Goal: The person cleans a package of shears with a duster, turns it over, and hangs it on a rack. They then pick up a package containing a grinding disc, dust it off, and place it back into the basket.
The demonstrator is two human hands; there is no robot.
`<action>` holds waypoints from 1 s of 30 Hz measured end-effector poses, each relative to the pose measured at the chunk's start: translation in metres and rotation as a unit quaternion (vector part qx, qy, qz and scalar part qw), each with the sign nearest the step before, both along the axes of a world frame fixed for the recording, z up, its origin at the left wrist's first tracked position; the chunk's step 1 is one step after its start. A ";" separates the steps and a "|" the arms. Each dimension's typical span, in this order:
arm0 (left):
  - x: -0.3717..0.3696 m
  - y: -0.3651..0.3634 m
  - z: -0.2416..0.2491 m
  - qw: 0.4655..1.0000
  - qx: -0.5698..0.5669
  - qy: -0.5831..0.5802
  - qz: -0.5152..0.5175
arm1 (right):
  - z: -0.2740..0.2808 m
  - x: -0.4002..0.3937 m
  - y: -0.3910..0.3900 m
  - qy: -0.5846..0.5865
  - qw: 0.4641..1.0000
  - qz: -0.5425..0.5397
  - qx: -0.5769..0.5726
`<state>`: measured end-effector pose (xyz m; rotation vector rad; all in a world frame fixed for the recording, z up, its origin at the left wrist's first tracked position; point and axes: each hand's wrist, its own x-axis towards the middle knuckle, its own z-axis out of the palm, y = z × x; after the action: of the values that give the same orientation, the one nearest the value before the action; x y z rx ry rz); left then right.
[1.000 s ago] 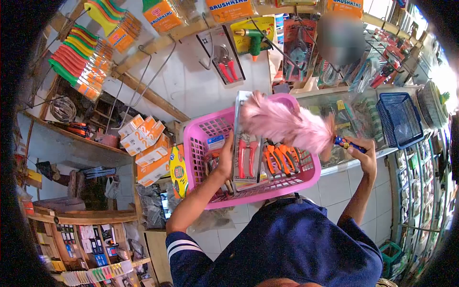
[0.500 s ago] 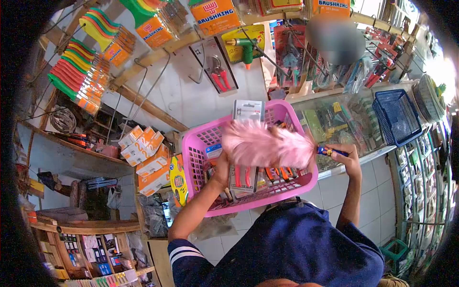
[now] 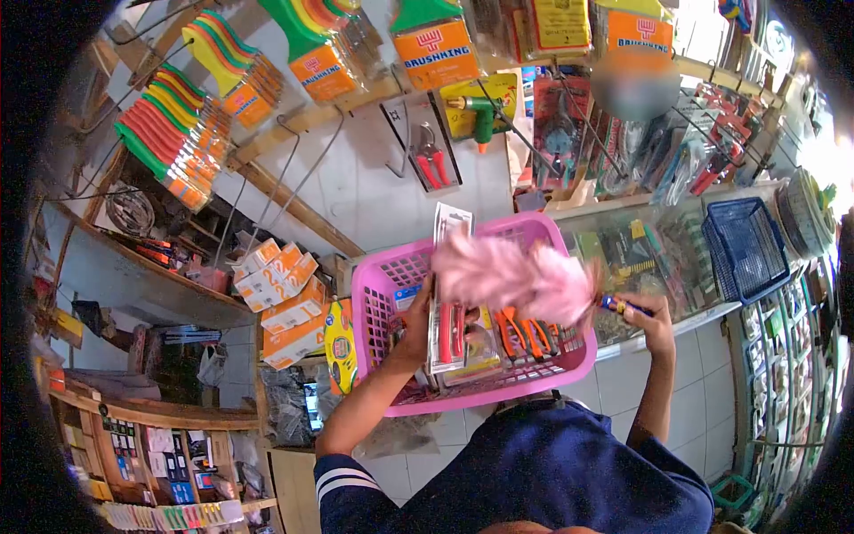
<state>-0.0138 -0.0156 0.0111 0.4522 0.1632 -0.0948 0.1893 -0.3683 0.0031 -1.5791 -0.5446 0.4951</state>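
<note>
My right hand [image 3: 656,322] is closed around the dark blue handle of a feather duster [image 3: 511,276]. Its pink plumes, blurred by motion, stretch left across a pink plastic basket [image 3: 583,360]. At the basket's left side, my left hand [image 3: 414,331] grips the edge of a packaged red-handled tool [image 3: 451,336], tilted up on its side. The plumes brush over or just in front of this pack and hide its middle. Several orange-and-black handled tools [image 3: 527,336] lie in the basket, to the right of the pack.
Paint brushes [image 3: 436,55] and packaged tools hang on hooks above. Orange-and-white boxes [image 3: 283,294] and a yellow pack [image 3: 340,345] stand left of the basket. At right are a glass-topped case [image 3: 627,258] and a blue basket [image 3: 745,249]. Wooden shelves [image 3: 169,414] fill the lower left.
My left hand has turned the red-handled pack from facing up to tilted on its side. The duster has swung slightly, its handle end lower. The whole view has shifted a little.
</note>
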 end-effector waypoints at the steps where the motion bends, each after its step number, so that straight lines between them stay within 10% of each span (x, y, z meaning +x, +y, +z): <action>1: -0.007 -0.003 0.009 0.988 0.112 0.083 0.060 | -0.001 -0.003 0.003 -0.011 1.000 0.004 0.024; 12: 0.003 -0.003 0.015 0.954 0.245 0.075 0.158 | -0.003 -0.003 0.001 0.030 0.997 -0.055 0.036; 20: 0.014 0.029 -0.035 0.990 -0.001 0.077 0.119 | 0.009 -0.012 0.001 0.024 0.990 0.142 -0.001; 22: 0.007 0.036 -0.048 0.940 0.317 0.020 0.128 | 0.014 -0.014 0.005 0.005 0.988 0.144 -0.045; 23: -0.001 0.054 -0.081 0.821 0.558 -0.033 0.116 | 0.015 -0.014 0.006 -0.005 0.991 0.122 -0.059; 25: 0.000 -0.002 0.004 0.902 0.353 0.024 0.249 | 0.016 -0.016 0.007 0.022 0.994 0.097 -0.053; 28: -0.001 0.011 0.002 0.999 -0.019 -0.033 0.008 | 0.014 -0.012 0.002 -0.025 0.993 0.099 -0.058; 30: 0.005 0.005 -0.007 0.975 0.149 0.058 0.155 | 0.018 -0.017 0.004 -0.045 0.996 0.066 -0.039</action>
<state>-0.0092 -0.0103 0.0044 0.7156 0.3630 0.2135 0.1725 -0.3647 0.0209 -1.6525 -0.7096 0.5513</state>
